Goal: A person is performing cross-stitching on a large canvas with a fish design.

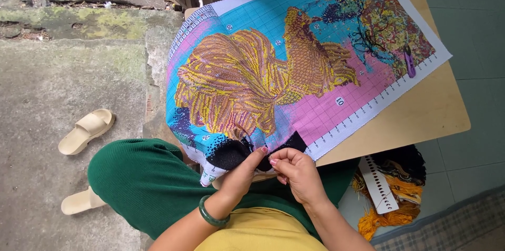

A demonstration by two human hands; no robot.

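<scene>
A large printed cross-stitch canvas (294, 67), showing a golden-orange fish on turquoise and pink ground with a ruled white border, is draped over a pale wooden tabletop (426, 109) and hangs down toward the person's lap. Both hands meet at its near edge, at about 6 o'clock in the view. The left hand (243, 174), with a green bangle at the wrist, is curled closed and pinches the cloth beside a patch of black stitching (231, 152). The right hand (297, 169) has its fingertips drawn tightly together against the same edge; whether a needle or thread sits between them is too small to tell.

Judging by texture, much of the fish and the flowery corner at 1 o'clock look filled with stitches, while the flat pink band near the ruled edge looks untouched. A purple thread tool (409, 61) rests at 2 o'clock. Bundled orange and black threads with a white card (392, 188) lie on the floor at 4 o'clock.
</scene>
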